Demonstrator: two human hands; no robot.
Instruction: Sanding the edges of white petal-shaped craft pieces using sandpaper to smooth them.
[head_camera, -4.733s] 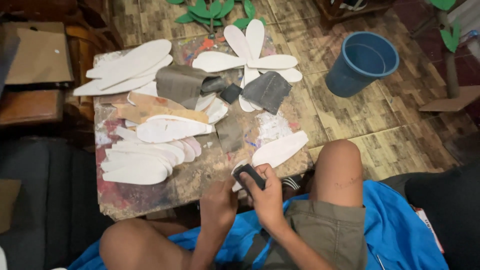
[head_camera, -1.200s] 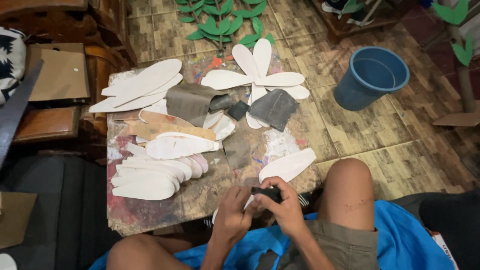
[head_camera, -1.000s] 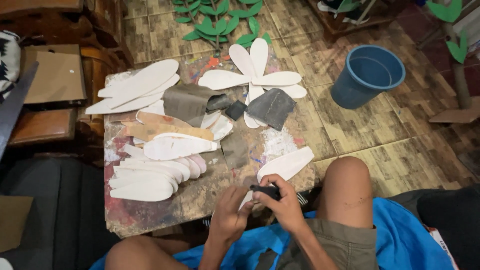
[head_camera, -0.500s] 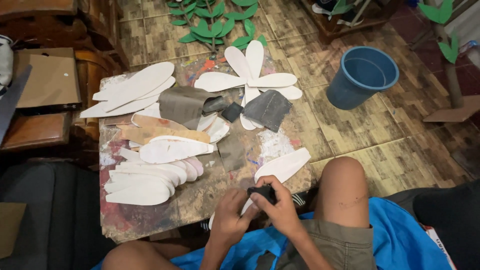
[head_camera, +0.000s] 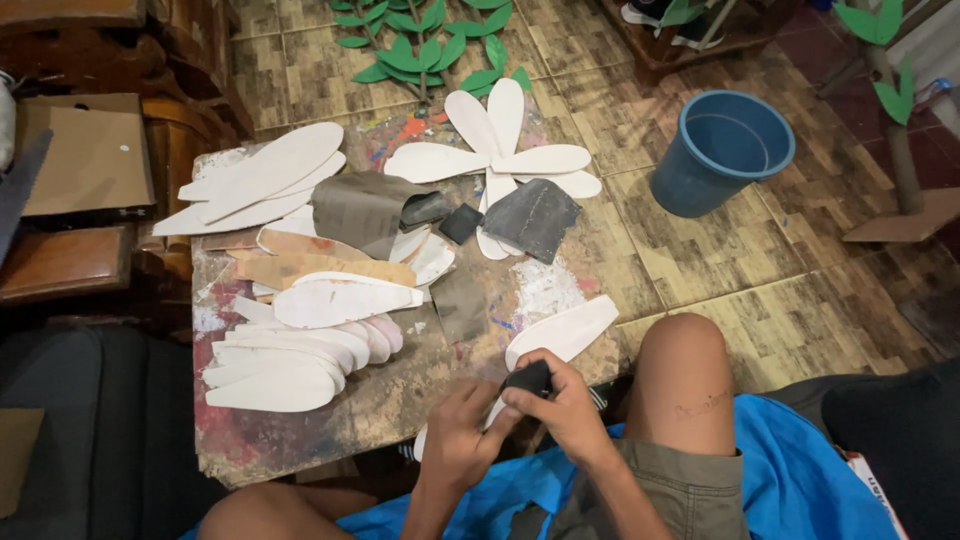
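Note:
My right hand (head_camera: 563, 404) pinches a small dark piece of sandpaper (head_camera: 528, 379) against the edge of a long white petal-shaped cutout (head_camera: 560, 333). My left hand (head_camera: 458, 438) grips the lower end of that same cutout near the front edge of the low paint-stained board (head_camera: 400, 400). The cutout slants up and to the right over the board's front right corner. Both hands sit close together above my lap.
Stacks of white petal cutouts (head_camera: 285, 355) lie on the board's left, more (head_camera: 262, 180) at the back left, a white flower shape (head_camera: 497, 155) at the back. Grey sandpaper sheets (head_camera: 530, 215) lie mid-board. A blue bucket (head_camera: 722, 150) stands on the floor right. My bare knee (head_camera: 682, 365) is right.
The view has shifted slightly. My hands stay on the same white cutout, with the sandpaper moved a little along its edge.

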